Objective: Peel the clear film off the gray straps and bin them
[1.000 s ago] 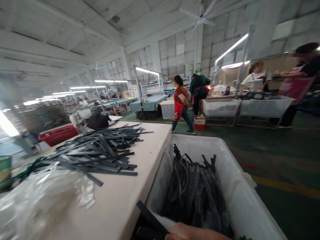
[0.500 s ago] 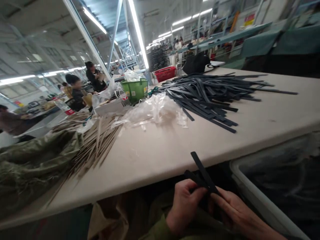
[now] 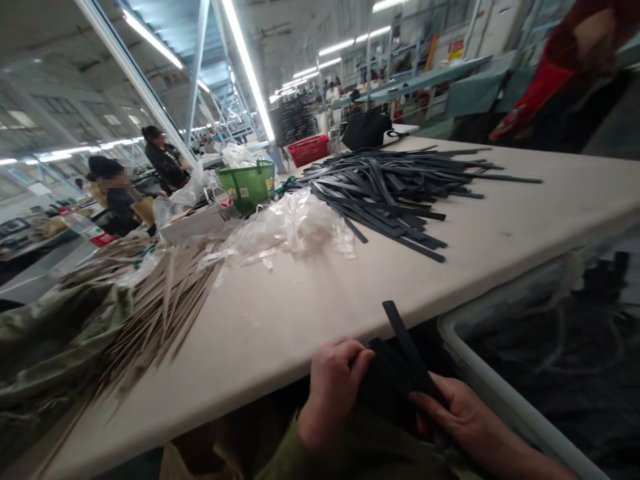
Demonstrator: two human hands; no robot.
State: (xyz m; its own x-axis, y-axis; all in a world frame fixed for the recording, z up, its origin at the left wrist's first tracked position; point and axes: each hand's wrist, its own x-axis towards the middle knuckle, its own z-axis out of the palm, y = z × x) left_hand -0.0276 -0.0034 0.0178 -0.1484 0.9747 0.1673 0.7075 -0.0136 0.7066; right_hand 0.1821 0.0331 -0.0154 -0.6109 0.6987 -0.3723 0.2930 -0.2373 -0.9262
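Fingers (image 3: 433,405) of the right hand (image 3: 467,417) close on flat black strips (image 3: 407,343) in front of a pale, smooth-topped table (image 3: 280,313)

Thumb and fingers of the right hand are pressed together around the strips, with no gap between them. One strip juts up and to the left, its squared end overlapping the table's near edge in this view; at least one more lies alongside it, lower down. The left hand (image 3: 334,370) is curled, its thumb against the forefinger, just beside the lower strip's end. Shadow hides the space below, so I cannot tell whether it has hold of anything.

Across the table lies a loose, spread-out heap of long dark grey straps (image 3: 390,180). Left of it sits a crumpled, clear plastic bag (image 3: 295,223), with a green, open-topped container (image 3: 247,187) behind. Farther left, thin brown strips (image 3: 167,300) fan out next to an olive-green, wrinkled cloth (image 3: 55,333).

Near the right forearm runs the rim of a whitish plastic tub (image 3: 500,387), its dark contents dim. At upper right, a blurred person in red (image 3: 545,87) is beyond the table.
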